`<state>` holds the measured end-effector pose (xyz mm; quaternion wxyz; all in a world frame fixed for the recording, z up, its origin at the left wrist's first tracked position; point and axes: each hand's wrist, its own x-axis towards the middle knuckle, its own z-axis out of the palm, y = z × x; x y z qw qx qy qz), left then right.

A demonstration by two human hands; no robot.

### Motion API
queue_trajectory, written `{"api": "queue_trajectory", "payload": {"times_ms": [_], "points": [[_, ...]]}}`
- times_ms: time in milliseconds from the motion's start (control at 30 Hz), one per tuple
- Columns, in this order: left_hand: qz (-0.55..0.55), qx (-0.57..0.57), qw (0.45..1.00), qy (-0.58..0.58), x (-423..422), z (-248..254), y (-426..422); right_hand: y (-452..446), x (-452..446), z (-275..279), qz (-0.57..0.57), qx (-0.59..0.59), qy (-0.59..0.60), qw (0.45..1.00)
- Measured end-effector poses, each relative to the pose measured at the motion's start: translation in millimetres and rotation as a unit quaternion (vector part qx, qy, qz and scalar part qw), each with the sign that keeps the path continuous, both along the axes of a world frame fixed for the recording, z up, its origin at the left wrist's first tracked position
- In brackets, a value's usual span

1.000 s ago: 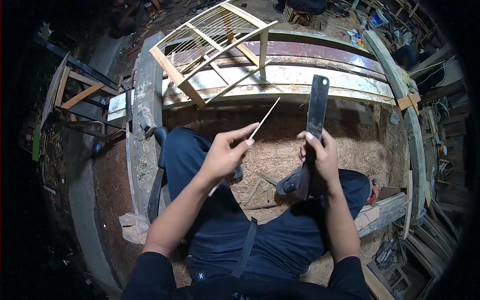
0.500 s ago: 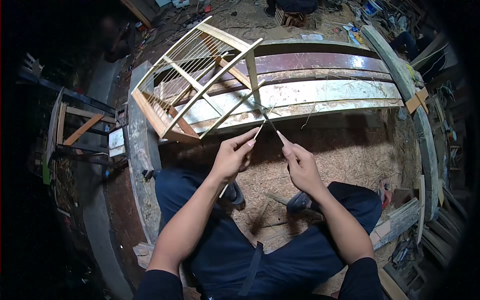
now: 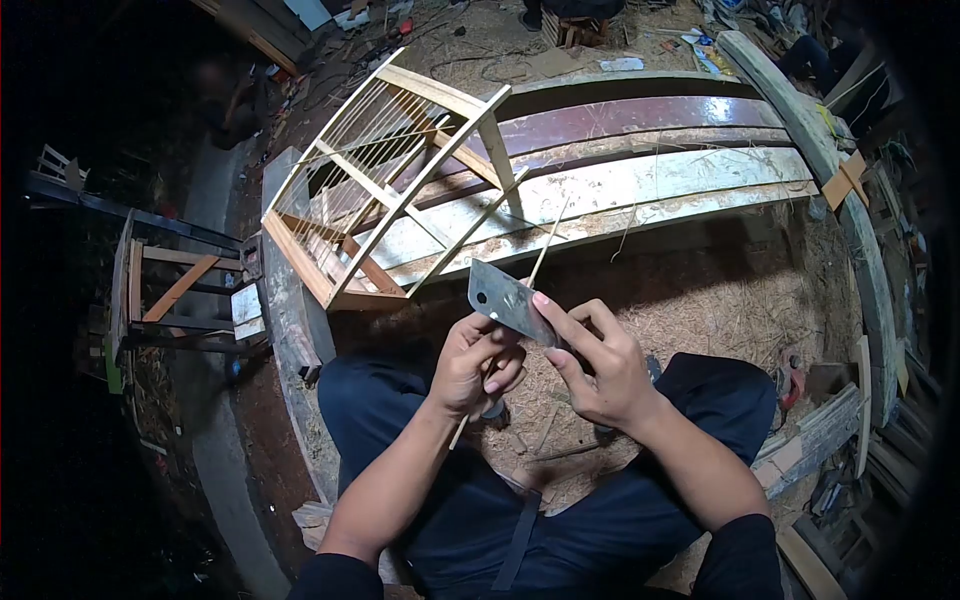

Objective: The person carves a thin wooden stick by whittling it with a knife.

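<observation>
I had both hands in view near the middle of the frame, close to each other but each with its own hold. The right hand [image 3: 608,365] was clamped on the right-hand end of a flat, dark grey metal blade with a round hole near its far corner [image 3: 510,302], thumb and fingers gripping it. The blade lay at a slant, its holed end pointing to the upper left. The left hand [image 3: 472,372], just below the blade, had its fingers curled around a thin, pale, straight wooden stick [image 3: 545,250]. I could see the stick come out above the blade and slope to the upper right, while its lower end showed beneath the left hand. Its middle was hidden by the blade and fingers, so I couldn't tell whether stick and blade touched there, or whether the left fingers met the metal.

Left of upper centre, a light wooden frame strung with thin parallel rods [image 3: 388,193] rested tilted on a table of long white and maroon planks [image 3: 690,178]. Two crossed pieces of tan wood [image 3: 845,181] sat on a weathered grey beam [image 3: 862,255] at the right. Below the table, pale shavings covered the ground [image 3: 730,310] between dark-trousered knees [image 3: 715,395].
</observation>
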<state>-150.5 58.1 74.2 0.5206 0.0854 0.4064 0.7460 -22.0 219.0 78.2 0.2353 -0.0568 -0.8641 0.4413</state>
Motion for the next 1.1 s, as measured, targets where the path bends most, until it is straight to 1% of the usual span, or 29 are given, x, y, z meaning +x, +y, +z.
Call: {"api": "queue_trajectory", "payload": {"times_ms": [67, 100, 133, 200, 267, 333, 400, 467, 500, 533, 633, 667, 733, 800, 867, 900, 967, 1000, 1033, 1067, 1100], "points": [[0.001, 0.012, 1.0, -0.018, 6.8, 2.3, -2.8, -3.0, 2.3, 0.1, -0.002, -0.009, 0.007, 1.0], [0.007, 0.051, 0.997, -0.053, 9.2, -0.4, -4.0, -4.4, 4.2, 1.5, 0.009, -0.002, 0.001, 1.0], [0.007, 0.05, 0.997, -0.053, 13.3, 0.4, -6.7, -5.9, 6.0, 2.8, 0.019, 0.005, -0.004, 1.0], [0.038, 0.029, 0.995, -0.092, 20.9, 7.5, -9.7, -7.8, 8.9, 5.9, 0.021, 0.018, -0.005, 1.0], [0.029, 0.021, 0.996, -0.079, 24.1, 8.0, -13.1, -5.5, 11.6, 10.0, -0.001, 0.046, -0.027, 0.999], [-0.003, 0.044, 0.995, -0.095, 23.5, 4.6, -15.7, -1.2, 9.5, 4.7, -0.03, 0.013, -0.028, 0.999], [-0.015, 0.07, 0.993, -0.092, 26.2, 4.0, -16.5, -5.7, 11.5, 6.8, -0.026, 0.029, -0.011, 0.999], [0.027, 0.043, 0.996, -0.077, 33.5, 15.9, -15.0, -14.5, 17.7, 10.2, 0.02, 0.013, -0.001, 1.0], [0.032, 0.049, 0.995, -0.085, 34.1, 12.2, -17.9, -13.4, 20.6, 12.3, 0.022, 0.023, -0.016, 0.999], [0.03, 0.046, 0.995, -0.083, 32.3, 10.2, -19.6, -11.8, 21.1, 10.6, 0.02, 0.02, -0.014, 0.999], [-0.031, 0.009, 0.996, -0.079, 27.5, 10.4, -18.2, -1.6, 17.7, 3.2, -0.043, 0.006, -0.026, 0.999], [-0.031, 0.012, 0.996, -0.08, 29.7, 11.4, -18.9, -2.6, 19.7, 5.9, -0.043, 0.008, -0.026, 0.999], [-0.005, -0.001, 0.999, -0.032, 34.8, 16.2, -20.3, -8.1, 24.9, 12.0, 0.013, 0.034, 0.001, 0.999], [0.001, -0.01, 0.999, -0.031, 36.3, 22.5, -18.8, -10.3, 27.7, 11.8, 0.018, 0.037, 0.006, 0.999], [-0.019, -0.037, 0.999, -0.012, 34.4, 22.8, -14.9, -7.4, 27.0, 12.2, -0.001, 0.054, -0.029, 0.998], [-0.014, 0.012, 0.999, -0.035, 34.5, 17.0, -15.4, -8.1, 26.0, 9.1, -0.008, 0.047, -0.032, 0.998], [-0.02, 0.019, 0.999, -0.045, 30.8, 4.6, -18.2, -6.2, 23.9, 4.9, -0.019, 0.049, -0.025, 0.998], [-0.026, 0.025, 0.998, -0.056, 30.1, 9.8, -14.8, -4.2, 22.3, 2.6, -0.03, 0.05, -0.018, 0.998], [-0.009, 0.006, 0.999, -0.041, 35.5, 21.6, -11.5, 1.6, 19.0, -1.5, -0.074, 0.03, -0.006, 0.997], [-0.017, -0.02, 1.0, 0.003, 38.1, 29.0, -11.7, 11.0, 16.3, -4.1, -0.096, 0.017, 0.0, 0.995], [-0.019, -0.023, 1.0, 0.009, 38.7, 29.4, -13.2, 12.5, 17.5, -0.3, -0.085, 0.03, -0.002, 0.996]]}}
